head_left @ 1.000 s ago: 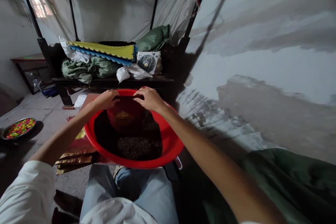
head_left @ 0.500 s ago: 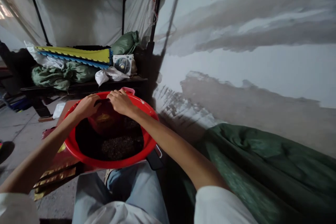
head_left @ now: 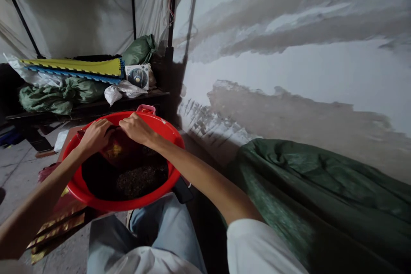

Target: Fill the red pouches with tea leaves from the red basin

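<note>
A bag point(head_left: 116, 150) sits behind loose grains point(head_left: 138, 182) in the basin point(head_left: 128, 204), fabric point(head_left: 305, 188) right, a fan point(head_left: 137, 77) beyond.

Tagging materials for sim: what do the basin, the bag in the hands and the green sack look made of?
Basin: probably plastic, smooth with a mild gloss; evenly red, thick rolled-looking rim.
Bag: likely thin film or foil, given its gold patch; too shadowed to settle the finish.
Sack: perhaps woven plastic or cloth; soft folds, faint sheen.
</note>
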The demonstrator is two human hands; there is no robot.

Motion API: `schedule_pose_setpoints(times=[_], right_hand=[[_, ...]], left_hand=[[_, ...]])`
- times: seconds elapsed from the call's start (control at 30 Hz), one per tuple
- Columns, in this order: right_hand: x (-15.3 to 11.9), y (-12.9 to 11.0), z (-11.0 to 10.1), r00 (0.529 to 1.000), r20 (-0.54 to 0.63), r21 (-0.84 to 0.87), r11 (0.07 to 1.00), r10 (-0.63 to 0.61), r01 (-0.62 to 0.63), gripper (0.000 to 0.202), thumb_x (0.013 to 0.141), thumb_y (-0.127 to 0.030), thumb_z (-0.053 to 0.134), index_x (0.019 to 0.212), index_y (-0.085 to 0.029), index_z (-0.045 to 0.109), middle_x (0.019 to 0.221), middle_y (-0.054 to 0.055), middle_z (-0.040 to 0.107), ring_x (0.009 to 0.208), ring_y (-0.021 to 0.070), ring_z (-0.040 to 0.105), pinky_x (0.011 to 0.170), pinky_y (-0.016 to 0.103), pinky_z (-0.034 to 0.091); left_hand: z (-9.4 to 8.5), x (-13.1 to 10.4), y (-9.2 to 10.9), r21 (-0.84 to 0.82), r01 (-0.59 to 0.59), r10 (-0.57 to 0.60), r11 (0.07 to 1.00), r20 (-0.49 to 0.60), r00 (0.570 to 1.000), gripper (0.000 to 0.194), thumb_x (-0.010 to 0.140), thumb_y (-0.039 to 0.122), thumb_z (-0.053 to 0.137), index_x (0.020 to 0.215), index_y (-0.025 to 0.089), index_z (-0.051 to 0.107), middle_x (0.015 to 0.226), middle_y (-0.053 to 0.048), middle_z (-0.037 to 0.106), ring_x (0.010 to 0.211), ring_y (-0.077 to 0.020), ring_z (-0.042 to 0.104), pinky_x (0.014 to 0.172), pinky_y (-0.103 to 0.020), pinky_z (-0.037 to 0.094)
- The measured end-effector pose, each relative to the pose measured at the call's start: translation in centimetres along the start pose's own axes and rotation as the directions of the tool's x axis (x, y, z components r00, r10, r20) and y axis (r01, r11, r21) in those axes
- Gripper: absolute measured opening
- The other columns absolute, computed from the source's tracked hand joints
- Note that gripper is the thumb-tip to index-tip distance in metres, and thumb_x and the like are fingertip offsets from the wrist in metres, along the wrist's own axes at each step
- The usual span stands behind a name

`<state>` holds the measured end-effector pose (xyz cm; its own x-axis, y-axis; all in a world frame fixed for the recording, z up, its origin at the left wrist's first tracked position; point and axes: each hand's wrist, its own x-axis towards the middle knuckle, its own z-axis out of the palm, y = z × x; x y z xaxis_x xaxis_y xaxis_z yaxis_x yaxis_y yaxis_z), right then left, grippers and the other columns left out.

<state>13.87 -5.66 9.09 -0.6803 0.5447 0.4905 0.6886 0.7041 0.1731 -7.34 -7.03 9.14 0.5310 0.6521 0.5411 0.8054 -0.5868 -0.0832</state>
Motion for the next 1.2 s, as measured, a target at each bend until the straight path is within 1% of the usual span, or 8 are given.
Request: schedule_pose_setpoints(times=[0.17,0.3,0.5,0.63,0.73,0.93,1.07,1.2], right_hand=[[-0.6,0.5,-0.9,0.999,-0.024,0.077,0.997,0.024,-0.022,0.03,0.111,-0.034,0.047,0.108,-0.015,0.069,0.104,0.008,0.076,0.097,0.02,0.068,0.093,0.034,0.039],[-1.4,1.0,-1.7,0.999,-0.017,0.196,0.979,0.052,-0.047,0.016,0.106,-0.028,0.058,0.107,-0.016,0.068,0.112,0.007,0.073,0.102,0.0174,0.066,0.089,0.028,0.042],[-1.9,1.1,-1.3,0.999,-0.031,0.104,0.994,0.04,-0.036,0.03,0.11,-0.032,0.048,0.102,-0.013,0.07,0.102,0.009,0.073,0.091,0.0185,0.065,0.089,0.03,0.04],[-2.3,1.2,-0.9,0.999,-0.039,0.079,0.997,0.001,0.002,0.036,0.111,-0.037,0.045,0.1,-0.015,0.071,0.095,0.006,0.074,0.087,0.0183,0.065,0.09,0.032,0.037],[-2.4,1.1,-0.7,0.999,-0.049,0.055,0.998,0.013,-0.01,0.036,0.111,-0.037,0.044,0.1,-0.017,0.071,0.095,0.005,0.075,0.089,0.0199,0.065,0.091,0.034,0.035],[-2.1,1.0,-0.3,0.96,-0.219,0.084,0.984,0.172,-0.157,0.04,0.111,-0.041,0.041,0.094,-0.018,0.07,0.094,0.009,0.075,0.092,0.0243,0.064,0.096,0.041,0.034],[-1.2,0.7,-1.2,0.911,-0.343,0.124,0.972,0.231,-0.199,0.047,0.111,-0.047,0.036,0.09,-0.019,0.066,0.09,0.009,0.072,0.091,0.0252,0.064,0.098,0.045,0.035],[0.1,-0.3,-3.2,0.856,-0.436,0.122,0.961,0.277,-0.249,0.053,0.112,-0.051,0.031,0.09,-0.017,0.065,0.09,0.009,0.071,0.091,0.0246,0.065,0.098,0.048,0.036]], left_hand=[[-0.5,-1.2,-0.7,0.075,0.044,-0.049,0.996,0.058,0.997,0.026,0.102,0.04,0.047,0.093,0.02,0.062,0.098,-0.012,0.071,0.095,-0.0269,0.067,0.085,-0.036,0.051],[-0.7,-2.5,-1.9,0.248,0.129,-0.152,0.96,0.074,0.986,0.035,0.102,0.053,0.051,0.087,0.022,0.059,0.087,-0.009,0.072,0.078,-0.0256,0.068,0.066,-0.031,0.043],[-0.5,-3.4,-2.8,0.372,0.184,-0.2,0.91,0.005,0.98,0.052,0.103,0.062,0.043,0.078,0.021,0.063,0.079,-0.011,0.074,0.073,-0.0273,0.07,0.061,-0.031,0.034],[-0.1,-3.5,-3.4,0.344,0.305,-0.281,0.888,-0.118,0.952,0.056,0.105,0.053,0.035,0.075,0.02,0.068,0.084,-0.013,0.078,0.074,-0.0262,0.071,0.06,-0.032,0.033],[0.2,-3.3,-3.5,0.332,0.392,-0.356,0.858,-0.165,0.92,0.057,0.105,0.049,0.034,0.072,0.019,0.069,0.077,-0.013,0.077,0.066,-0.0231,0.068,0.059,-0.031,0.031],[-0.3,-2.8,-3.1,0.321,0.36,-0.315,0.876,-0.185,0.931,0.057,0.107,0.041,0.029,0.073,0.018,0.068,0.076,-0.012,0.074,0.069,-0.0203,0.067,0.073,-0.034,0.041],[-1.7,-2.1,-3.2,0.26,0.403,-0.373,0.878,-0.158,0.914,0.058,0.108,0.047,0.031,0.073,0.017,0.066,0.074,-0.011,0.071,0.073,-0.0213,0.067,0.079,-0.036,0.043],[-5.6,-1.0,-3.1,0.23,0.499,-0.452,0.836,-0.228,0.862,0.061,0.109,0.055,0.032,0.076,0.015,0.066,0.075,-0.011,0.067,0.09,-0.0251,0.069,0.086,-0.037,0.044]])
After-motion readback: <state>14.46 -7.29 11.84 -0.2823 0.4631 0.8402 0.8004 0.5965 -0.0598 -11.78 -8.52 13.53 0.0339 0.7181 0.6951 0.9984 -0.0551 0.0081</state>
